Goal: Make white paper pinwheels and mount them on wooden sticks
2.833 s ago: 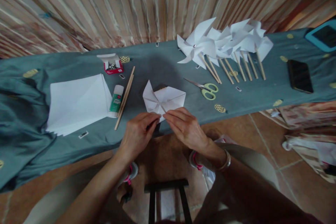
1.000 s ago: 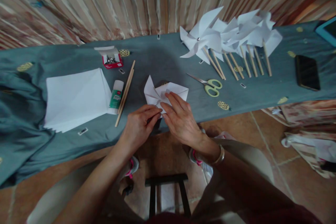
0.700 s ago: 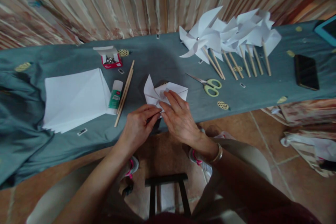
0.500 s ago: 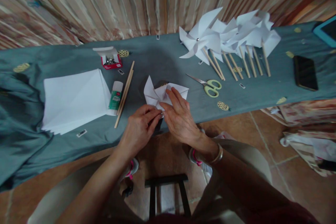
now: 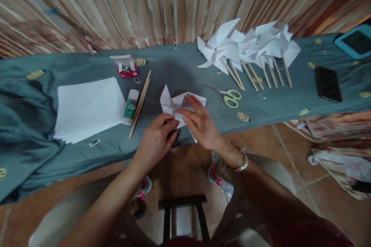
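A partly folded white paper pinwheel (image 5: 167, 102) lies near the table's front edge, without a stick. My left hand (image 5: 156, 135) is closed, thumb and fingertips pinching the paper at its near side. My right hand (image 5: 201, 125) rests over the pinwheel's right part with fingers stretched out, the fingertips pressing on the paper near its centre. A paper corner sticks out below this hand. The fingers hide much of the pinwheel's middle. Green-handled scissors (image 5: 231, 98) lie open-bladed to the right. Left of my hands are wooden sticks (image 5: 140, 104) and a glue stick (image 5: 131, 107).
A stack of white paper sheets (image 5: 88, 110) lies on the left. Behind it stands an open red box (image 5: 127, 70) of small metal pieces. Finished pinwheels (image 5: 228, 44) on sticks lie at the back right. A phone (image 5: 328, 84) and a blue-framed tablet (image 5: 355, 42) are far right.
The paper's near corner now shows below my right hand, where it was hidden before. My left fingers stay at the paper's near side. The whole view has shifted slightly.
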Motion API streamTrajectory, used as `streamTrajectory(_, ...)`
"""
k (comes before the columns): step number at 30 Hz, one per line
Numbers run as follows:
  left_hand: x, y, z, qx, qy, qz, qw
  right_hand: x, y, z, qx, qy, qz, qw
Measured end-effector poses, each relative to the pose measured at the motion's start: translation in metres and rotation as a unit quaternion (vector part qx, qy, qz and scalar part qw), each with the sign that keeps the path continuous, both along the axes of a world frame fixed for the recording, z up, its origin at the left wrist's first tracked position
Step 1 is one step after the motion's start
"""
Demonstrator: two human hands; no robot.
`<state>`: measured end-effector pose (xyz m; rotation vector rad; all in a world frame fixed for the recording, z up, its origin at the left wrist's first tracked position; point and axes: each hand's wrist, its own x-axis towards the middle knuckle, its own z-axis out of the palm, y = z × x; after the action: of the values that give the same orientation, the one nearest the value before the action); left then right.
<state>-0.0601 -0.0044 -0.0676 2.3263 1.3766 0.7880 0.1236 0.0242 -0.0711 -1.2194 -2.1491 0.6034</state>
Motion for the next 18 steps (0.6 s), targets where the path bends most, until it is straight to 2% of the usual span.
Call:
streamTrajectory(3, 0.0, -0.001, -0.001, 0.006, 0.006, 0.002, 1.0, 0.011, 0.005, 0.005, -0.006, 0.064, -0.019, 0.998)
streamTrajectory(5, -0.001, -0.002, -0.002, 0.013, 0.015, 0.007, 1.0, 0.019, 0.008, 0.009, 0.001, 0.07, -0.031, 0.997)
streamTrajectory(9, -0.002, -0.003, -0.002, 0.021, 0.025, 0.008, 0.999, 0.031, 0.01, 0.012, 0.018, 0.025, -0.055, 0.998)
streamTrajectory(13, -0.003, -0.004, -0.001, 0.019, 0.015, 0.011, 1.0, 0.04, 0.014, 0.005, 0.031, -0.023, -0.079, 0.996)
streamTrajectory(18, -0.005, -0.007, 0.0, 0.014, 0.016, 0.014, 1.0, 0.043, 0.025, -0.002, 0.041, -0.053, -0.06, 0.996)
